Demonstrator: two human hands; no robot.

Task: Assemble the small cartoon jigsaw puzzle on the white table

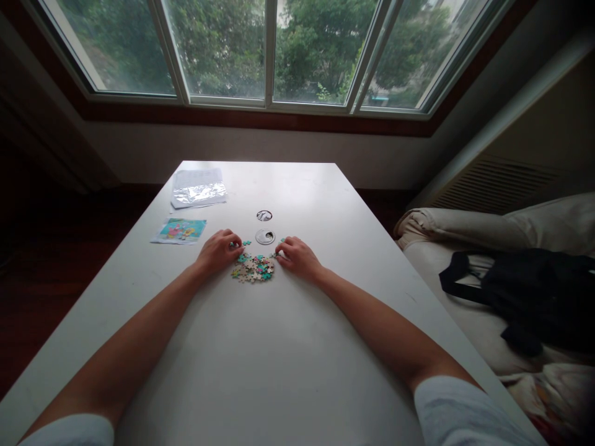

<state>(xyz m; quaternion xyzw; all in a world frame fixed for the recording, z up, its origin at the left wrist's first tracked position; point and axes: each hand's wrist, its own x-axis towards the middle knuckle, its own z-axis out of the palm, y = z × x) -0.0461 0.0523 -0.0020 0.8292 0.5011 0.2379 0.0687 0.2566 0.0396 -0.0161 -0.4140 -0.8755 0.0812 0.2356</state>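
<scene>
A loose pile of small jigsaw puzzle pieces (254, 269), teal, beige and pink, lies on the white table between my hands. At the pile's upper left edge is my left hand (220, 251), its fingers curled together around a puzzle piece that is mostly hidden. My right hand (298, 257) is at the right edge, thumb and fingers pinched on a small piece. Single teal pieces show beside the fingertips of both hands. Beyond the pile, a round grommet (265, 236) with a hole is set in the tabletop.
A colourful picture sheet (180, 231) rests on the white table (274, 365) at the left, with a clear plastic bag and papers (198, 188) behind it. A second round metallic disc (264, 215) is farther back. Right of the table, a black bag (534, 297) lies on a beige sofa (465, 235).
</scene>
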